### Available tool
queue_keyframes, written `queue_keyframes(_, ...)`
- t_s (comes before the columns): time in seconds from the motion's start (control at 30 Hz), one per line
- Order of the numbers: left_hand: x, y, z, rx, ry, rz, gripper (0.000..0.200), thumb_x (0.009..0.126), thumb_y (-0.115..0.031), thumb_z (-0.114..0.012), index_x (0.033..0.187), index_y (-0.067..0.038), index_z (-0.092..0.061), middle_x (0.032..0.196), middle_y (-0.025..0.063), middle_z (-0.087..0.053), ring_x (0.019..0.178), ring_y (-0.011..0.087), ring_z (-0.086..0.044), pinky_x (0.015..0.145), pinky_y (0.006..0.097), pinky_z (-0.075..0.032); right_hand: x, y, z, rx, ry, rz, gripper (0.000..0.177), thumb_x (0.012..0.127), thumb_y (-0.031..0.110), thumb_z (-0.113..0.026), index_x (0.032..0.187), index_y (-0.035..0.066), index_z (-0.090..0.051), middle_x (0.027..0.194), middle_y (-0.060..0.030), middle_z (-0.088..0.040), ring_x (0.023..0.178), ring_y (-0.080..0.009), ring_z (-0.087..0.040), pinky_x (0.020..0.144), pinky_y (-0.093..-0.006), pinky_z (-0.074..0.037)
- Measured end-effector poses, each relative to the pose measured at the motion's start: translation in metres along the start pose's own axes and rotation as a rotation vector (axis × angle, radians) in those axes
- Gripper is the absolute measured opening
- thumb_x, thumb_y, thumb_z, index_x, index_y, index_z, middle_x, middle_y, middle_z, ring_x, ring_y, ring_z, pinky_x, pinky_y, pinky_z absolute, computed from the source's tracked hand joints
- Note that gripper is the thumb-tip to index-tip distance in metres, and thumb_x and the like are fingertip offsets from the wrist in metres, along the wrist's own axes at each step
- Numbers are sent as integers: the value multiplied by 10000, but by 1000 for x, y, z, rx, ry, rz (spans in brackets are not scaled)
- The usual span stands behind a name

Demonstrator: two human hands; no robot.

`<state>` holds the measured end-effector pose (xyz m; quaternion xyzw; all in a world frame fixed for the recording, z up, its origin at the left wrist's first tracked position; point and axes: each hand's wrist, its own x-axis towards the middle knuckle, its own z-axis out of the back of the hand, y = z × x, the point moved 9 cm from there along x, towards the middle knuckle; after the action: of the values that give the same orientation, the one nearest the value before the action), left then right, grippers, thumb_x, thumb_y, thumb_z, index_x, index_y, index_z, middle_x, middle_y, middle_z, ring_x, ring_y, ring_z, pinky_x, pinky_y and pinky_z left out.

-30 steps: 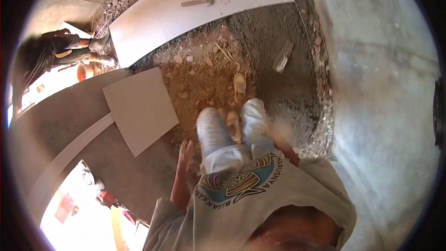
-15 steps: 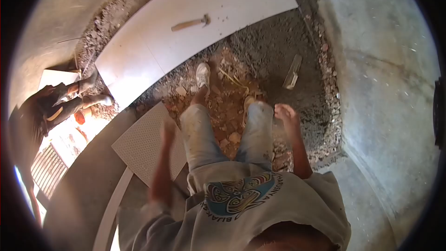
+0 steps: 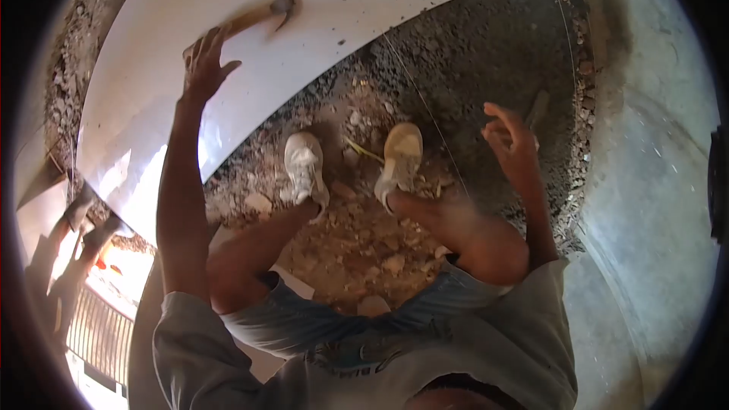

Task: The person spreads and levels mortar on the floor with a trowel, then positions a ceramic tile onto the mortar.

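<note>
A claw hammer (image 3: 250,18) with a wooden handle, its head blurred, lies over the big pale tile (image 3: 144,83). My left hand (image 3: 203,72) is at the end of that handle, fingers stretched along it and thumb spread away. To the right, my right hand (image 3: 512,144) hangs over the dark mortar bed (image 3: 486,38), empty, with its fingers apart and loosely bent. Just beyond it is a long flat trowel-like tool (image 3: 539,108), partly hidden by the hand.
Between my shoes is rubble-strewn ground (image 3: 357,258), and a taut string (image 3: 425,102) crosses the mortar. A curved grey wall (image 3: 653,159) rises at the right. Another person's legs (image 3: 76,247) show at the far left, near a bright opening with a grate (image 3: 99,334).
I have gone down into a squat, knees spread and closer to the floor. My left hand has reached forward from my side to the hammer. My right hand has shifted outward over the mortar.
</note>
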<state>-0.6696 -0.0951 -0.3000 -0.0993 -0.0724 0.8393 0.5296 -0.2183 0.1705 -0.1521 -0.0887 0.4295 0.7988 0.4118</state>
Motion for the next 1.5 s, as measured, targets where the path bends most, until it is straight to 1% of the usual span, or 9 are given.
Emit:
queue_keyframes(0.13,7,27,-40,153,-53,263,679,811,-479,-712,1393,-211,-486,1398,40,-498,1287,256,-449,1079,558,-239,82,-42,-53,-244,48,-43,369,888,295,-672,1179,69,-641,999,-143,-689,872,-288,-675,765,-403,-522)
queue_keyframes(0.33,15,32,-40,128,-65,392,524,828,-421,-708,1282,-214,-550,1291,72,-532,1217,312,-483,1039,654,-252,130,-76,-131,-362,13,-34,458,816,433,-699,1144,116,-654,951,-156,-705,935,-376,-663,817,-482,-515)
queue_keyframes(0.47,0,28,-54,-79,37,410,508,836,-420,-700,1221,-126,-549,1180,144,-551,1151,356,-519,940,595,-401,121,-91,-154,-411,286,-41,387,840,353,-672,1151,126,-641,1017,-162,-698,961,-380,-659,830,-497,-514)
queue_keyframes(0.63,-17,8,-46,-507,-295,571,387,907,-412,-651,1014,-45,-590,752,116,-598,696,308,-607,625,382,-484,108,-95,-138,-304,0,34,298,829,334,-663,1053,137,-680,979,-159,-695,918,-379,-660,802,-495,-513)
queue_keyframes(0.77,8,-47,-20,-1127,-591,728,393,874,-375,-710,950,-36,-526,731,-1,-502,635,98,-486,565,281,-434,98,-103,-152,-236,57,-16,242,827,319,-649,979,136,-696,963,-156,-692,885,-367,-662,787,-487,-511)
queue_keyframes(1.17,31,-178,-17,-1344,-536,635,382,865,-301,-710,1036,-1,-545,780,32,-565,685,123,-539,616,289,-463,79,-82,-108,15,-162,129,157,799,195,-699,919,94,-690,719,-125,-650,680,-327,-650,632,-410,-499)
queue_keyframes(1.37,28,-228,-30,-1305,-322,550,358,858,-279,-721,1018,-3,-557,788,29,-585,704,124,-562,619,293,-470,86,-59,-91,367,9,81,441,830,156,-707,1244,61,-588,946,-79,-677,813,-174,-645,696,-324,-493)
queue_keyframes(1.43,29,-252,-33,-1151,-140,415,375,818,-272,-750,1042,-18,-589,833,66,-633,740,195,-628,672,337,-508,94,-47,-67,911,-59,146,695,804,184,-760,1402,50,-432,1247,-119,-557,1045,-181,-577,828,-373,-499)
queue_keyframes(1.5,41,-290,-20,-924,5,80,407,785,-278,-770,1068,-34,-607,882,99,-653,777,265,-652,698,376,-520,93,-10,-7,719,-186,375,864,760,191,-803,1469,56,-328,1453,-146,-395,1269,-260,-456,960,-421,-466)
